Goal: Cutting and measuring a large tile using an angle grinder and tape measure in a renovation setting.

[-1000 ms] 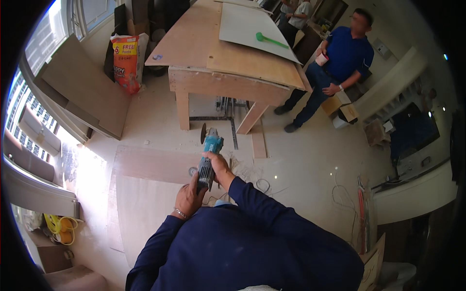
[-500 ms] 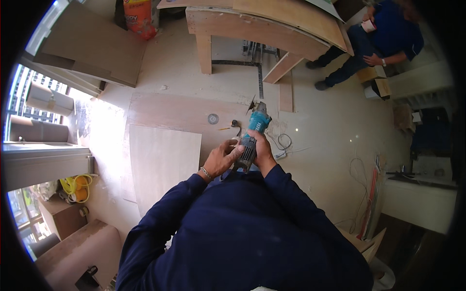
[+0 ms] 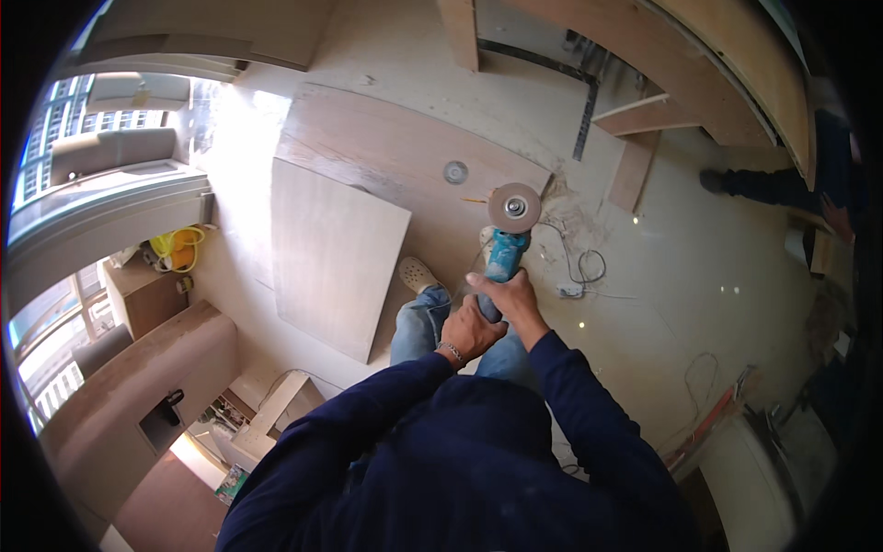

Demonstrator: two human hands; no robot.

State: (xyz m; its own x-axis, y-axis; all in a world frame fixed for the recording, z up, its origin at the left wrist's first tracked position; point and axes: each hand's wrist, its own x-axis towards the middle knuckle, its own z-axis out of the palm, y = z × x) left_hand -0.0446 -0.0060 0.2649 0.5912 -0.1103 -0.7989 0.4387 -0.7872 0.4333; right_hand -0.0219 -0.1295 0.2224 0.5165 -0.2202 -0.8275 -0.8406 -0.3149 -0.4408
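I hold a teal and black angle grinder [image 3: 503,258] upright in front of me, its brown disc [image 3: 505,221] facing up toward the camera. My right hand [image 3: 513,300] grips the middle of the body, thumb across it, and my left hand [image 3: 467,332] is wrapped round the rear end, just below and left. A small round disc [image 3: 455,172] lies on a long pinkish board [image 3: 368,136] on the floor beyond the tool. A pale square panel [image 3: 336,262] lies on it to the left, beside my foot in a beige clog [image 3: 416,274].
A wooden worktable [image 3: 695,74] stands at upper right, with a co-worker's legs [image 3: 769,180] beside it. A cable and power strip [image 3: 570,291] lie right of me. At left are leaning boards [image 3: 193,28], window frames, a yellow hose [image 3: 175,248] and a curved cabinet [image 3: 138,386].
My view has tipped down and turned, showing my legs and more floor. The grinder has rotated so its disc now faces the camera. Both hands stay on it.
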